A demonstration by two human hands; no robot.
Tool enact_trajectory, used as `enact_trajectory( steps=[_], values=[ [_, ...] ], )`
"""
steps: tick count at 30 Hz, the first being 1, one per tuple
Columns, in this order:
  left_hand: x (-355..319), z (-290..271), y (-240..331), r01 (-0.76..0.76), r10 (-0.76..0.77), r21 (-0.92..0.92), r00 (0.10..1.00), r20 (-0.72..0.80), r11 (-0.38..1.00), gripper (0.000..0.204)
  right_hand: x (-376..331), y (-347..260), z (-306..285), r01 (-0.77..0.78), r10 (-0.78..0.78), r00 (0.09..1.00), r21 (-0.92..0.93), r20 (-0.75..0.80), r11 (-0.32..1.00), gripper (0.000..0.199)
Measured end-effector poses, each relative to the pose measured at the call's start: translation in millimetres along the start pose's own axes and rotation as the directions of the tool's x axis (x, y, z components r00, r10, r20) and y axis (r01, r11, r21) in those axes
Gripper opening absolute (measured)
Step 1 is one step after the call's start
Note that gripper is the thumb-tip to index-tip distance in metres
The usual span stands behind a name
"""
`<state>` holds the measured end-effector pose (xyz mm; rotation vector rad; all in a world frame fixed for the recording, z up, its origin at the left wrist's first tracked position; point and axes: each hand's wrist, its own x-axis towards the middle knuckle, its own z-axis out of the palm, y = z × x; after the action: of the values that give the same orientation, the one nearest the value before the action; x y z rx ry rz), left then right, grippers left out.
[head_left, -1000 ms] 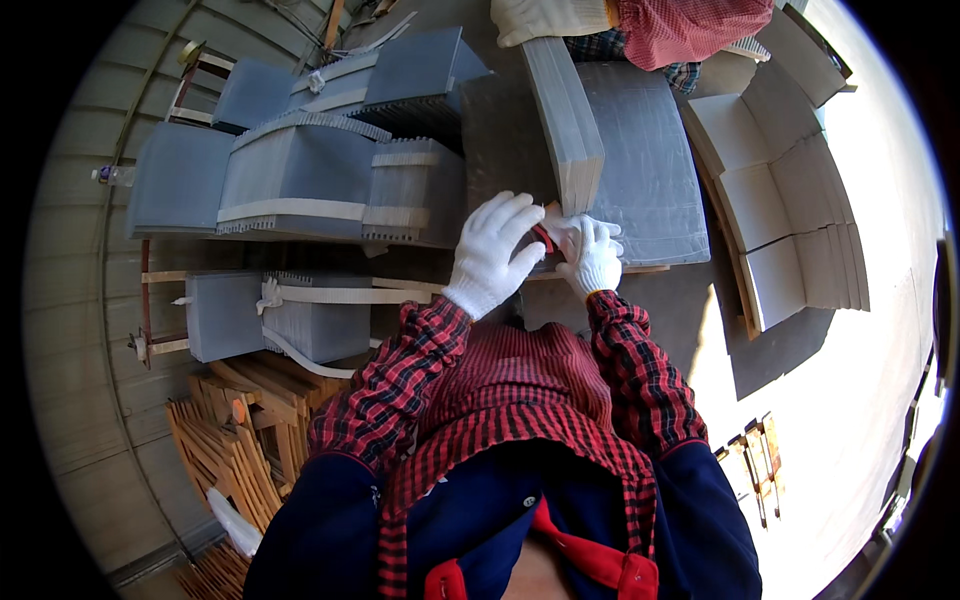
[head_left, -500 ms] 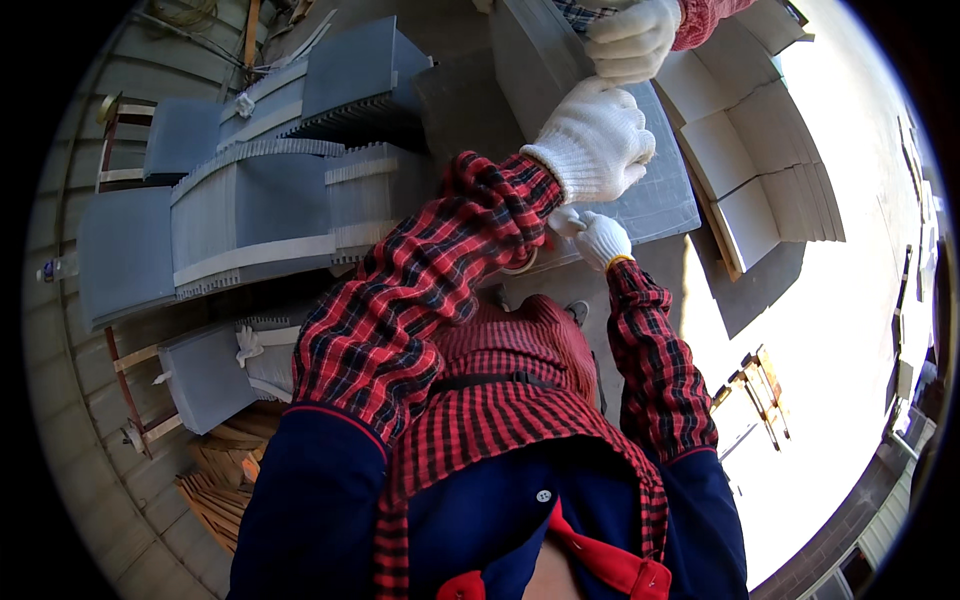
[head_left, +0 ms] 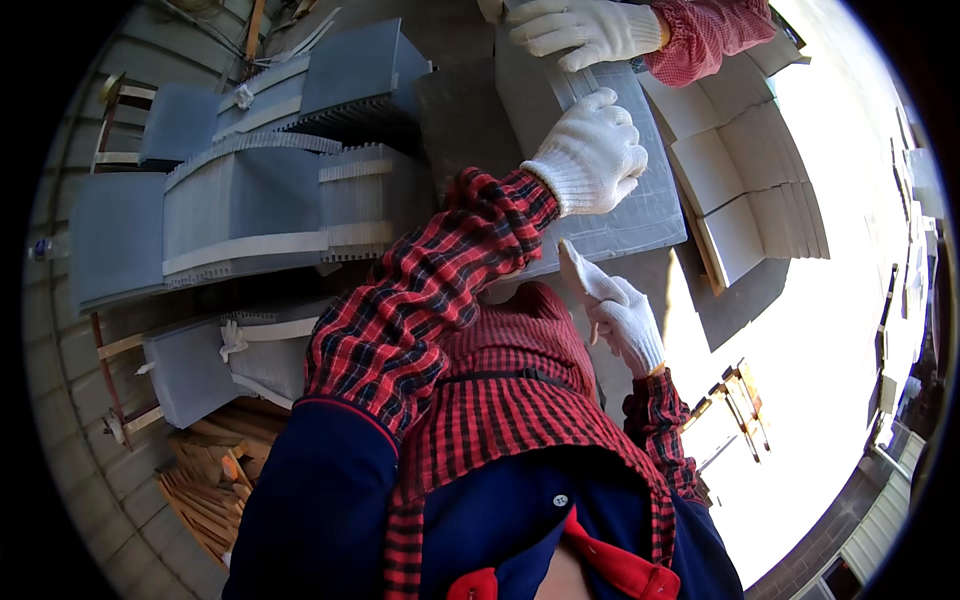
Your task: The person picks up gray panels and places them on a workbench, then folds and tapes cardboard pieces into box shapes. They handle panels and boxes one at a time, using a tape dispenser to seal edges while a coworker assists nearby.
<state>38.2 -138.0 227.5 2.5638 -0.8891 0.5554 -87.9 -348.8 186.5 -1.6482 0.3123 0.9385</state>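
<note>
My left hand (head_left: 590, 155), in a white knit glove, is closed over the top of a grey wrapped block (head_left: 630, 215). Its fingers curl under, so what they grip, if anything, is hidden. A ribbed grey strip (head_left: 574, 86) runs along the block from just beyond that hand toward a co-worker's gloved hand (head_left: 585, 30). The co-worker's fingers are spread over the block's far part. Nearer to me and off the block's near edge is my right hand (head_left: 622, 315), also gloved. It is open, fingers stretched out, with nothing visible in it.
Bundles of grey sheets (head_left: 275, 195) bound with pale bands are stacked at the left. Pale boards (head_left: 735, 240) lean in a row on the right. Wooden pieces (head_left: 215, 470) are piled at the lower left. Bright sunlight washes out the floor on the right.
My right hand has come away from the block's near edge, toward me, and its fingers have straightened. The co-worker's hand has shifted left and spread out. My left hand has barely moved.
</note>
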Motion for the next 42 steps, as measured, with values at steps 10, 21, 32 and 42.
enact_trajectory(
  steps=[10, 21, 32, 42],
  values=[
    [-33, -48, -4, 0.117, -0.275, -0.441, 0.909, -0.313, 0.890, 0.028, 65, -20, 74, 0.239, -0.228, 0.970, -0.155, 0.087, 0.959, 0.035],
    [-292, -99, 46, 0.919, -0.890, -0.309, 0.339, 0.305, 0.244, 0.032, 188, -77, 148, 0.321, -0.558, 0.829, -0.856, 0.047, 0.405, 0.057],
    [-387, -49, 64, 0.989, -0.802, -0.064, 0.147, 0.579, 0.134, 0.041, 140, 22, 111, 0.525, -0.710, 0.663, -0.824, 0.237, 0.215, 0.048],
    [-262, 9, 2, 0.802, -0.545, -0.403, 0.596, 0.590, 0.441, 0.032, 53, 123, 23, 0.120, -0.406, 0.860, -0.651, -0.309, 0.750, 0.037]
  ],
)
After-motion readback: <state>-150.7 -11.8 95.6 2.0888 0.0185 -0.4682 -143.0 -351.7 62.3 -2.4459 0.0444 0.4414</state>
